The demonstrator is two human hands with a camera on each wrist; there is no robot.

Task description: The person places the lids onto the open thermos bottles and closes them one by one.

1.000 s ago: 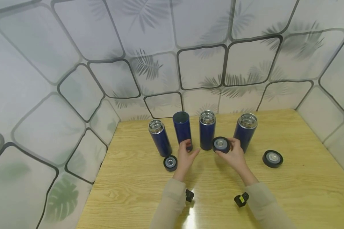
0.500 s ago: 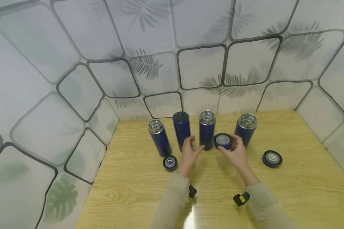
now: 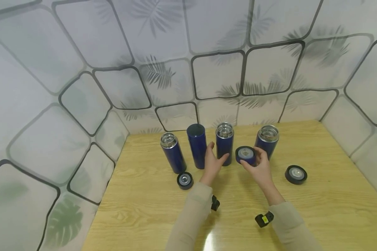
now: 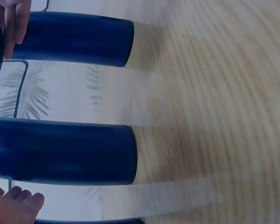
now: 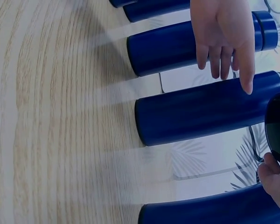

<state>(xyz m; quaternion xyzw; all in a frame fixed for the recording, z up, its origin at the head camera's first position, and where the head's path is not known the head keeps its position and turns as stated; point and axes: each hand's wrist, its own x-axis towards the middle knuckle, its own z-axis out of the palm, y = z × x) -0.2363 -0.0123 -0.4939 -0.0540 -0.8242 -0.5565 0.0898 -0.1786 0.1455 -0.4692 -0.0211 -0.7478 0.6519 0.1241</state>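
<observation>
My right hand (image 3: 260, 169) pinches a dark blue thermos lid (image 3: 245, 153) by its side, its grey inner face turned up toward the head camera. Just left of the lid stands an uncapped thermos (image 3: 224, 148) with a steel neck. At this thermos my left hand (image 3: 212, 163) reaches with fingers and thumb spread; in the right wrist view the left hand's fingers (image 5: 215, 60) extend straight and hold nothing. Left of that hand, a capped thermos (image 3: 197, 148) stands upright. Behind the right hand is another uncapped thermos (image 3: 267, 140), partly hidden.
A further uncapped thermos (image 3: 173, 153) stands at the left end of the row, with a loose lid (image 3: 185, 180) in front. Another lid (image 3: 296, 174) lies upturned on the wooden table (image 3: 138, 216) at the right. A patterned wall (image 3: 216, 76) rises behind.
My left hand has moved right, from the capped thermos to the uncapped one beside it. My right hand, with the lid, has shifted slightly right and turned the lid's underside further up.
</observation>
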